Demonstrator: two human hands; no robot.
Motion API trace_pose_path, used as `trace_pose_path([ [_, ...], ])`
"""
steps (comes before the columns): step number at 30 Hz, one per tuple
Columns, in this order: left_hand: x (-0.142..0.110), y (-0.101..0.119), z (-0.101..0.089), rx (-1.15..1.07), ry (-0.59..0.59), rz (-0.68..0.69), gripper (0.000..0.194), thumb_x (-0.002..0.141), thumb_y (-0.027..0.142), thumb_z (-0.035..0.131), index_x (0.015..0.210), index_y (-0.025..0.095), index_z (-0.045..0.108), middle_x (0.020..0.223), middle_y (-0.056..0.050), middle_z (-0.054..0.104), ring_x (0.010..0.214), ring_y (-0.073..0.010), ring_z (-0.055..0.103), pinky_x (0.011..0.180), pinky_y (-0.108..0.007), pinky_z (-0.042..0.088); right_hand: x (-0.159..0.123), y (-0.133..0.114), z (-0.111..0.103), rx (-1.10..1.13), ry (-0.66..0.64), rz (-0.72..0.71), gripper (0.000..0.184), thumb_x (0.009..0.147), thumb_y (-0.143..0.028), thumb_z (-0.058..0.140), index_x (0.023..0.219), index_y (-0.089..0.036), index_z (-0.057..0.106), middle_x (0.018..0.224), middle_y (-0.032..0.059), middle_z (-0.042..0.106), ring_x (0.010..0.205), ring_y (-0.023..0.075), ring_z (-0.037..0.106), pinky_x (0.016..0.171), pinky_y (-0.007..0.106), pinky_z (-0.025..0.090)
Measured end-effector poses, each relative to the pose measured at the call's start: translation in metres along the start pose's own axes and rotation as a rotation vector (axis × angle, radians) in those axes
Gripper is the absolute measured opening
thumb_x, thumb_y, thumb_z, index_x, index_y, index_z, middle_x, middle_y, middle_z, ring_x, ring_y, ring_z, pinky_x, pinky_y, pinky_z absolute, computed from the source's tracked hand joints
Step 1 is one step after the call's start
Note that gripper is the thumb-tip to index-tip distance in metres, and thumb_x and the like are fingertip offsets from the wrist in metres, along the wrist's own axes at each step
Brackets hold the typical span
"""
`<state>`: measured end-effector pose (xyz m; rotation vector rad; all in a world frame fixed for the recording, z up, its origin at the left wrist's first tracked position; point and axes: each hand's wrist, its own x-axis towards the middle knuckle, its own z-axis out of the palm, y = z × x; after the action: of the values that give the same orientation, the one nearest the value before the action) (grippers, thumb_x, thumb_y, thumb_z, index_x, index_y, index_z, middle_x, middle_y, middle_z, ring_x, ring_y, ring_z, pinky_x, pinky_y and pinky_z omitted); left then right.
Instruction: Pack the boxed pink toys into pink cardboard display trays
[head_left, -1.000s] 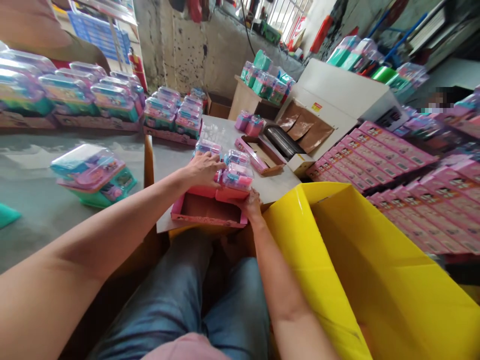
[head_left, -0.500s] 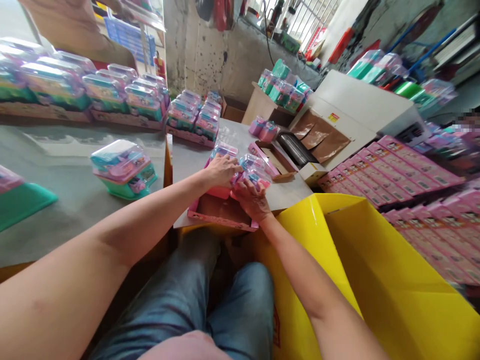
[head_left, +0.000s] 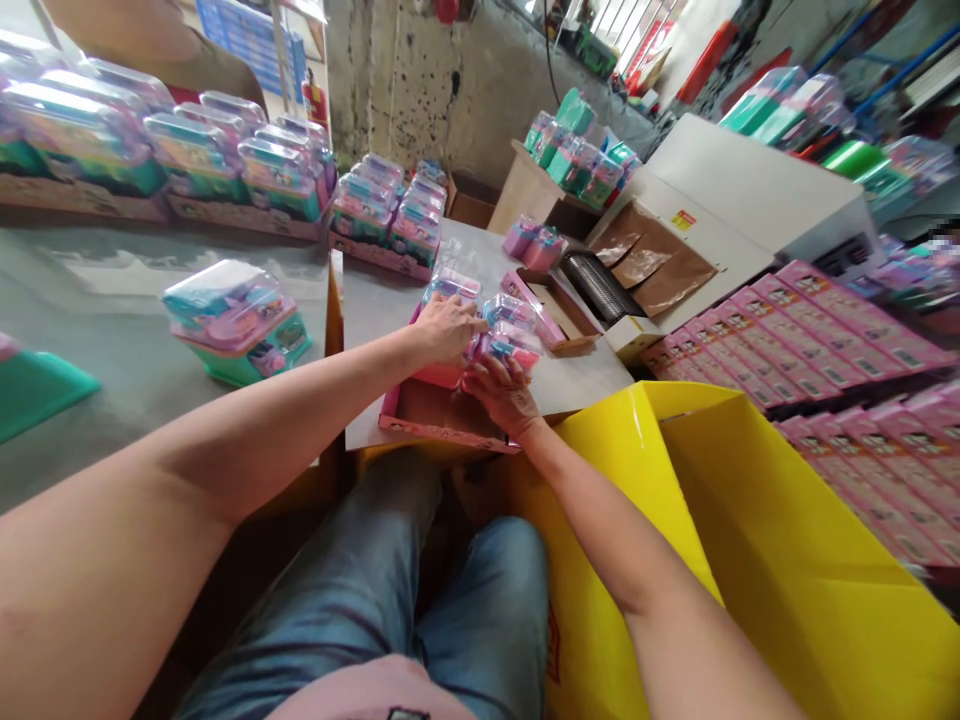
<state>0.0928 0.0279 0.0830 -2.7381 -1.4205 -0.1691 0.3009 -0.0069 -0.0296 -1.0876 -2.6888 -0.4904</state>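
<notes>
A shallow pink cardboard display tray [head_left: 450,432] sits at the table edge before my knees. Its near half shows bare brown cardboard, while small clear-lidded plastic cases in pink and blue fill the far part. My left hand [head_left: 448,330] is closed over a left-hand case [head_left: 454,288], its fingers bent across the top. On the right side my right hand [head_left: 502,393] grips a pink case [head_left: 517,345] from the near side, thumb and fingers partly hidden. Another clear-topped case [head_left: 502,308] stands just behind it.
Filled trays of similar cases [head_left: 382,215] line the table's back and left. A single case [head_left: 236,320] stands left of a cardboard flap [head_left: 334,315]. An open yellow box [head_left: 622,470] is at my right. Pink cartons [head_left: 810,320] and a white machine [head_left: 750,190] stand beyond. Another person [head_left: 150,50] is at upper left.
The camera view has shifted slightly. Both hands stay on the cases in the tray, with only small finger movement.
</notes>
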Motion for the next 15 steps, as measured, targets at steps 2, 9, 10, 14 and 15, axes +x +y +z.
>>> trace_pose_path([
  [2, 0.002, 0.002, 0.003, 0.001, 0.026, -0.022, 0.067, 0.075, 0.051, 0.076, 0.133, 0.024, 0.058, 0.132, -0.013, 0.055, 0.120, -0.0348, 0.048, 0.102, -0.048, 0.034, 0.004, 0.001, 0.002, 0.047, 0.006, 0.050, 0.029, 0.100, -0.018, 0.051, 0.122, -0.029, 0.067, 0.141, 0.0020, 0.059, 0.146, 0.0231, 0.033, 0.125, 0.052, 0.013],
  [9, 0.007, -0.002, 0.016, -0.010, 0.204, -0.028, 0.081, 0.073, 0.043, 0.079, 0.143, 0.020, 0.048, 0.139, -0.017, 0.052, 0.131, -0.0391, 0.041, 0.109, -0.052, 0.029, -0.006, -0.003, -0.013, 0.302, 0.257, 0.113, 0.029, 0.097, -0.019, 0.053, 0.122, -0.022, 0.067, 0.133, 0.0110, 0.059, 0.132, 0.0233, 0.050, 0.112, 0.041, 0.043],
  [10, 0.005, -0.002, 0.018, -0.017, 0.244, -0.023, 0.084, 0.072, 0.041, 0.080, 0.145, 0.020, 0.046, 0.145, -0.017, 0.047, 0.136, -0.0403, 0.035, 0.112, -0.055, 0.025, -0.010, -0.003, -0.013, 0.351, 0.276, 0.151, 0.026, 0.097, -0.019, 0.053, 0.118, -0.021, 0.069, 0.124, 0.0118, 0.062, 0.121, 0.0222, 0.056, 0.105, 0.038, 0.049],
  [14, -0.023, 0.016, 0.030, -0.064, 0.439, 0.039, 0.075, 0.081, 0.037, 0.073, 0.147, 0.021, 0.043, 0.158, -0.016, 0.032, 0.147, -0.0408, 0.018, 0.117, -0.056, 0.019, -0.017, -0.002, -0.007, 0.466, 0.172, 0.236, 0.019, 0.095, -0.019, 0.054, 0.106, -0.019, 0.069, 0.098, 0.0089, 0.068, 0.095, 0.0216, 0.065, 0.087, 0.034, 0.055],
  [15, -0.035, 0.025, 0.034, -0.082, 0.440, 0.091, 0.066, 0.085, 0.039, 0.069, 0.144, 0.019, 0.046, 0.155, -0.016, 0.036, 0.144, -0.0393, 0.024, 0.115, -0.054, 0.024, -0.017, 0.000, -0.004, 0.468, 0.138, 0.250, 0.019, 0.094, -0.020, 0.055, 0.108, -0.019, 0.068, 0.100, 0.0095, 0.069, 0.097, 0.0230, 0.065, 0.089, 0.036, 0.055],
])
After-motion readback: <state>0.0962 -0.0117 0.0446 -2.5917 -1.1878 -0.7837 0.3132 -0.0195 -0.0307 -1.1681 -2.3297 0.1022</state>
